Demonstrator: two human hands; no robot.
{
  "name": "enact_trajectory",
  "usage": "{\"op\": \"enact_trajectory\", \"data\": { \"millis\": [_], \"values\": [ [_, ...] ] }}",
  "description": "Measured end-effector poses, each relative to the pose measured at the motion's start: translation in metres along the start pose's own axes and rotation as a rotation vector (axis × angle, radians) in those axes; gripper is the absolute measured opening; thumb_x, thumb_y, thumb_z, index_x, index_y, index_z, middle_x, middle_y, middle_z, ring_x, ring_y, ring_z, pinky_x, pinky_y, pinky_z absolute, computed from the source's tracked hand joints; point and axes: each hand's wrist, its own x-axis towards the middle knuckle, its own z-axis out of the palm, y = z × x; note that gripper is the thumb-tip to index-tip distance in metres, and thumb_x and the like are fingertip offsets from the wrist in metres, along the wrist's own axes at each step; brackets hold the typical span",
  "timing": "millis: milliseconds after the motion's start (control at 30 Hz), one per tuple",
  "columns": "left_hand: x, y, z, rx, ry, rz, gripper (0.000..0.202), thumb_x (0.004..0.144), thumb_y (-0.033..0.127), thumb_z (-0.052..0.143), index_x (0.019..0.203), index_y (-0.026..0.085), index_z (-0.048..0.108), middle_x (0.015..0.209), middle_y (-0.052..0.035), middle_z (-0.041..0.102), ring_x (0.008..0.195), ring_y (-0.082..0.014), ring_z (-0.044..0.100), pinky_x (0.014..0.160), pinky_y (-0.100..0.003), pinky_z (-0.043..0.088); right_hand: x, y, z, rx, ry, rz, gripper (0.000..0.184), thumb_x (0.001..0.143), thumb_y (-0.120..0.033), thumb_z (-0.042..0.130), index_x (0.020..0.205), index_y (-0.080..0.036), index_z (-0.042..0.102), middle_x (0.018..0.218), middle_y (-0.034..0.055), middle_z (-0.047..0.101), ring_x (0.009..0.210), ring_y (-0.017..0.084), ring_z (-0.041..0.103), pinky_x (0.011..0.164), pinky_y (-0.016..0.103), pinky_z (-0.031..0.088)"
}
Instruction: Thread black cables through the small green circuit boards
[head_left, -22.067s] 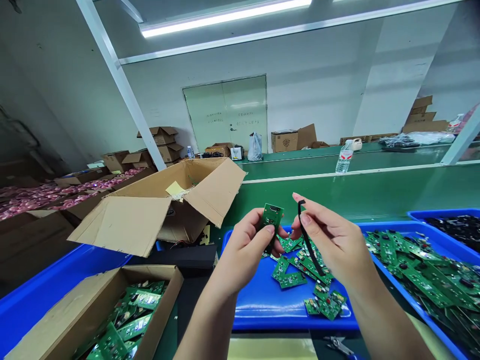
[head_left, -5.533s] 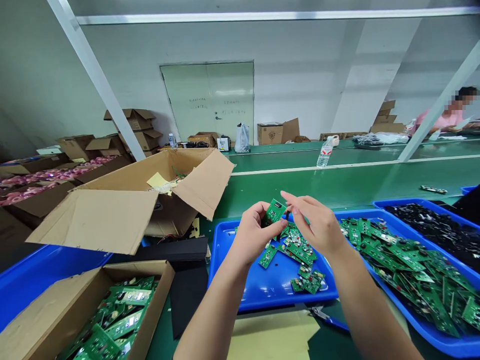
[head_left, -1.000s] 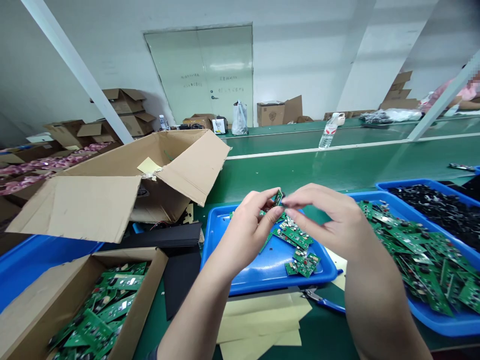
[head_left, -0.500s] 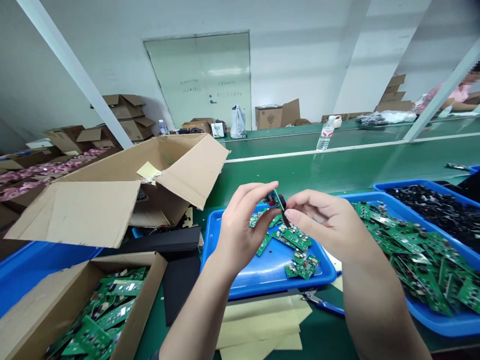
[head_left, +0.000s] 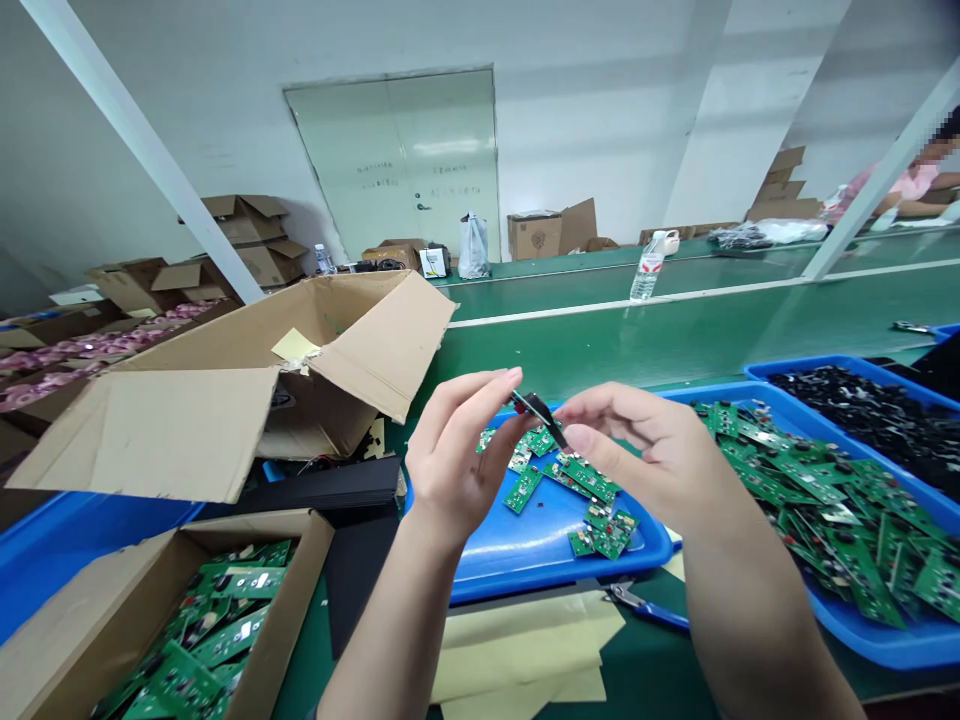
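Note:
My left hand pinches a small green circuit board by its edge, fingers closed on it. My right hand meets it from the right and pinches the same board, where a dark strip or pad shows on it. Both hands hover above a blue tray that holds several small green boards.
An open cardboard box lies to the left. A lower box holds more boards. A larger blue tray of boards and one with black parts sit to the right. Pliers and yellow paper sheets lie near the front. Another person works far right.
Over the last second both hands turned the board, so its dark edge now faces me. The left fingers straightened somewhat. The view shifted slightly.

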Motion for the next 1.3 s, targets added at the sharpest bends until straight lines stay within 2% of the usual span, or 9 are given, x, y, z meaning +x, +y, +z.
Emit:
{"op": "enact_trajectory", "data": {
  "millis": [100, 333, 433, 567, 700, 867, 1000, 1167, 1300],
  "values": [
    [0.000, 0.000, 0.001, 0.017, -0.002, 0.006, 0.033, 0.086, 0.015, 0.067, 0.118, 0.022, 0.062, 0.101, -0.0054, 0.069, 0.091, -0.0162, 0.068, 0.078, -0.028, 0.061, 0.001, -0.001, 0.000, 0.062, -0.101, 0.039, 0.013, 0.087, -0.027, 0.061, 0.079, -0.019, 0.066, 0.072, 0.0020, 0.070, 0.065, 0.013, 0.066, 0.053, 0.019, 0.053],
    [-0.001, 0.000, 0.002, 0.004, 0.007, -0.035, 0.030, 0.085, 0.014, 0.068, 0.113, 0.023, 0.064, 0.099, -0.0044, 0.068, 0.088, -0.0143, 0.068, 0.076, -0.027, 0.062, -0.004, -0.011, -0.003, 0.313, -0.172, 0.042, 0.016, 0.084, -0.018, 0.059, 0.068, -0.019, 0.061, 0.062, -0.0005, 0.066, 0.058, 0.010, 0.062, 0.054, 0.019, 0.051],
    [-0.004, 0.000, 0.002, -0.153, -0.029, -0.143, 0.032, 0.088, 0.021, 0.066, 0.119, 0.023, 0.063, 0.102, -0.0051, 0.068, 0.091, -0.0150, 0.068, 0.075, -0.026, 0.063, 0.000, -0.010, -0.001, 0.424, -0.261, 0.147, 0.017, 0.082, -0.022, 0.061, 0.066, -0.019, 0.060, 0.057, -0.0005, 0.064, 0.054, 0.011, 0.061, 0.051, 0.022, 0.051],
    [-0.006, -0.001, -0.001, -0.413, -0.162, -0.262, 0.040, 0.085, 0.025, 0.069, 0.124, 0.025, 0.063, 0.100, -0.0047, 0.069, 0.089, -0.0149, 0.069, 0.072, -0.024, 0.064, 0.009, 0.001, 0.000, 0.586, -0.368, 0.251, 0.023, 0.079, -0.030, 0.066, 0.061, -0.018, 0.059, 0.052, -0.0011, 0.060, 0.047, 0.011, 0.055, 0.048, 0.024, 0.049],
    [-0.005, -0.001, -0.003, -0.561, -0.238, -0.300, 0.046, 0.081, 0.023, 0.073, 0.126, 0.029, 0.063, 0.096, -0.0035, 0.069, 0.086, -0.0140, 0.068, 0.071, -0.024, 0.064, 0.014, 0.010, -0.001, 0.654, -0.378, 0.283, 0.024, 0.079, -0.028, 0.066, 0.059, -0.017, 0.056, 0.051, -0.0024, 0.058, 0.044, 0.009, 0.052, 0.047, 0.023, 0.046],
    [-0.002, 0.002, -0.005, -0.646, -0.332, -0.280, 0.051, 0.082, 0.018, 0.071, 0.130, 0.031, 0.059, 0.101, -0.0046, 0.068, 0.093, -0.0154, 0.067, 0.075, -0.026, 0.062, 0.013, 0.010, -0.002, 0.511, -0.279, 0.230, 0.023, 0.080, -0.025, 0.063, 0.061, -0.019, 0.053, 0.051, -0.0027, 0.058, 0.048, 0.009, 0.053, 0.051, 0.022, 0.047],
    [0.002, 0.001, -0.008, -0.585, -0.399, -0.249, 0.051, 0.084, 0.017, 0.069, 0.132, 0.030, 0.057, 0.104, -0.0059, 0.068, 0.095, -0.0163, 0.066, 0.082, -0.028, 0.058, 0.010, 0.008, -0.005, 0.257, -0.164, 0.136, 0.020, 0.083, -0.029, 0.060, 0.067, -0.018, 0.057, 0.057, -0.0018, 0.057, 0.052, 0.010, 0.051, 0.049, 0.021, 0.043],
    [0.004, -0.002, -0.011, -0.534, -0.433, -0.223, 0.048, 0.088, 0.020, 0.065, 0.134, 0.030, 0.056, 0.104, -0.0065, 0.067, 0.093, -0.0165, 0.066, 0.081, -0.028, 0.057, 0.006, 0.008, -0.013, -0.038, -0.089, -0.016, 0.020, 0.089, -0.027, 0.055, 0.072, -0.018, 0.059, 0.063, -0.0008, 0.058, 0.058, 0.011, 0.053, 0.052, 0.021, 0.043],
    [0.004, 0.000, -0.011, -0.547, -0.444, -0.191, 0.048, 0.089, 0.019, 0.063, 0.135, 0.029, 0.055, 0.103, -0.0069, 0.068, 0.093, -0.0158, 0.065, 0.081, -0.027, 0.057, 0.006, 0.007, -0.014, -0.070, -0.061, -0.093, 0.019, 0.091, -0.028, 0.055, 0.075, -0.018, 0.060, 0.064, -0.0007, 0.061, 0.058, 0.010, 0.056, 0.052, 0.019, 0.044]
  ]
}}
